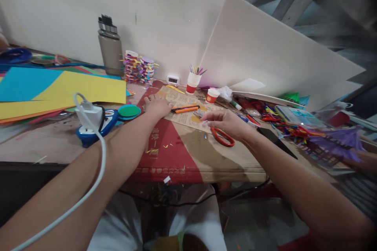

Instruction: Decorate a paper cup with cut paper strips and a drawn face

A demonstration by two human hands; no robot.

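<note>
My left hand [158,106] lies palm down with its fingers spread at the left edge of a printed paper sheet [182,119] on the cardboard-covered table. Just right of its fingertips is an orange utility knife [186,109]. My right hand [223,121] is closed over the middle of a pair of scissors, whose red handle loops [223,137] stick out below it. The metal part near the fingertips is mostly hidden. Left of my left hand sit round paper discs, a green one [129,111] on top.
Behind stand a bottle [110,49], two stacks of wrapped cups [131,66], a pen cup [193,83] and a smaller cup [212,95]. Coloured paper [88,88] and a power strip [97,125] with a white cable are left. Craft supplies [277,117] and another person's hand [363,159] are right.
</note>
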